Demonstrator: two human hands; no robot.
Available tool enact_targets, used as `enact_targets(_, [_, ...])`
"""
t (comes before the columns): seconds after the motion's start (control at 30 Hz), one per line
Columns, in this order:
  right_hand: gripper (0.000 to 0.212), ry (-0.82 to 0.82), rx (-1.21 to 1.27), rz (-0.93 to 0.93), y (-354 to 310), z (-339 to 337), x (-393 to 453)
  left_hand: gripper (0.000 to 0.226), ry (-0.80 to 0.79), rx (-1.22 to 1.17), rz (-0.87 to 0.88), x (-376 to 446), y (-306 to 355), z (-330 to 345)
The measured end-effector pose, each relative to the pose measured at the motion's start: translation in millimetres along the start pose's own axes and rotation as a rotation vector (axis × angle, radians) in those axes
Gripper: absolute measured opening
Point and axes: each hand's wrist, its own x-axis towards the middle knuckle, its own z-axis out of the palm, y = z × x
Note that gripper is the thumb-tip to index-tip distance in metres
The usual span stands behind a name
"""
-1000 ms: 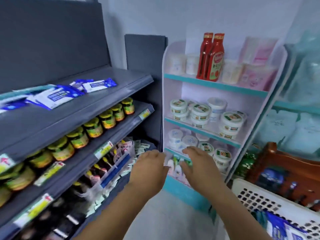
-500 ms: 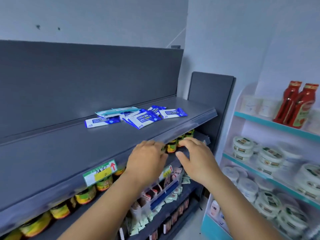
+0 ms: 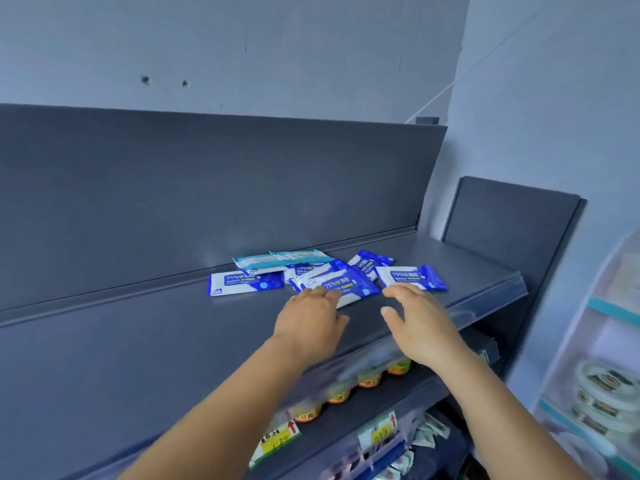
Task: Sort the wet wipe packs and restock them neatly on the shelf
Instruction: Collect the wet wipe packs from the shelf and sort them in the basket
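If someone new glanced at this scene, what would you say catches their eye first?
Most likely the loose heap of blue and white wet wipe packs on the dark grey top shelf, lying overlapped at odd angles, with two paler teal packs at the back. Next, the left hand and the right hand reaching toward the heap, fingers spread and holding nothing. Below, a row of jars lines the next shelf.

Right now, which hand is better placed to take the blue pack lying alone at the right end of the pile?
Right hand: its fingers are just before that blue pack. The left hand is at the middle pack.
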Motion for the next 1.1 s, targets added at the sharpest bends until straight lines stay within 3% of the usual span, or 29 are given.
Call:
enact_targets(0.3, [0.040,-0.232,-0.260,0.048,59.1,20.4,104.0,0.054,-0.066,0.035,-0.096,88.5,-14.5,30.5])
enact_targets(0.43, [0.044,-0.374,-0.199,0.013,72.1,31.6,126.3,0.053,-0.038,0.008,-0.119,103.7,-23.0,39.5])
enact_targets(0.57, [0.046,-0.380,-0.032,-0.100,69.5,38.6,134.7,0.050,-0.013,-0.031,-0.160,106.7,-31.2,42.0])
enact_targets(0.7, [0.048,-0.315,0.118,-0.077,67.2,39.3,151.0,0.054,-0.027,-0.048,-0.232,108.3,-33.7,38.8])
enact_targets(0.87, [0.054,-0.391,0.019,-0.128,60.1,46.8,174.5,0.079,-0.072,0.044,-0.346,109.0,-37.4,32.6])
enact_targets(1.0, [0.054,-0.474,-0.059,-0.066,49.8,49.1,183.5,0.078,-0.109,0.021,-0.419,102.6,-47.9,26.3])
enact_targets(1.1, [0.045,-0.477,-0.096,-0.118,39.7,55.7,183.3,0.078,-0.112,-0.022,-0.441,93.8,-55.8,20.8])
